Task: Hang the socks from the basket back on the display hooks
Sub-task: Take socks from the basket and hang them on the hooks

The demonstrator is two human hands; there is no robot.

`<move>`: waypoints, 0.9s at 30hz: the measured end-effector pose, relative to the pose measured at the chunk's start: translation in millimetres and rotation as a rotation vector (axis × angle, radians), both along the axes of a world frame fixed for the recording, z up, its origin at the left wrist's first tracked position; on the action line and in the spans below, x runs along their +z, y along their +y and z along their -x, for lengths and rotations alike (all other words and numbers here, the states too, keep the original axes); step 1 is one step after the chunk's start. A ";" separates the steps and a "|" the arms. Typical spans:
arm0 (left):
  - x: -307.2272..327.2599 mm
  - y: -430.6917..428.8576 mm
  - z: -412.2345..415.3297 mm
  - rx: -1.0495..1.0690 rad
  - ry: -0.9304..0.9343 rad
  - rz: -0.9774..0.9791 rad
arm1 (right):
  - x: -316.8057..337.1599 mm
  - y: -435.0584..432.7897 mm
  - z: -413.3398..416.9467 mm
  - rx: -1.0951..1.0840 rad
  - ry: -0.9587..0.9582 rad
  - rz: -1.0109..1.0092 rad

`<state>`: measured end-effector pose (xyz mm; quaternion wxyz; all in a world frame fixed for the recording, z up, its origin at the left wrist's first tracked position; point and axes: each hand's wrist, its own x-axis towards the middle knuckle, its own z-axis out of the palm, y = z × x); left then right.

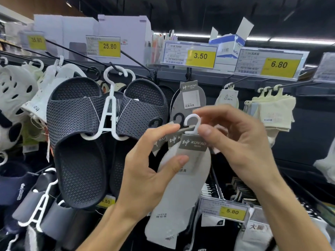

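At centre the left hand (145, 169) grips a bunch of socks (181, 187) by their card labels while the right hand (235, 142) pinches the front pair's white hanger (192, 122), likely singling it out for the peg (188, 72) at twelve o'clock, where a grey pair (189, 100) hangs.

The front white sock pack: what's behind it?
Two more KUN'AO cards peek out behind the front pack, one with a black hook; the left hand grips the stack, the right hand pinches the white hook. Their socks are mostly hidden; colour cannot be told.
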<state>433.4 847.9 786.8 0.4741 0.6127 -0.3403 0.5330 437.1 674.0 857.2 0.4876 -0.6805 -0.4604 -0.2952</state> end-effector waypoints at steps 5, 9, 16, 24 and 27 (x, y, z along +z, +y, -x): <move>1.2 1.7 1.6 -0.011 -0.055 -0.022 | 26.6 -4.3 12.8 0.023 -0.005 0.090; 4.4 1.8 4.0 0.002 -0.084 -0.043 | 41.0 -6.7 21.2 0.000 -0.046 0.215; 3.2 1.8 4.2 -0.001 -0.095 -0.020 | 52.4 -11.6 29.7 -0.029 -0.094 0.366; 5.9 3.6 7.2 -0.064 -0.038 0.015 | 50.9 -6.6 29.2 -0.022 -0.026 0.312; 10.7 5.3 7.2 -0.068 -0.045 0.024 | 40.1 -1.7 29.7 -0.045 -0.016 0.188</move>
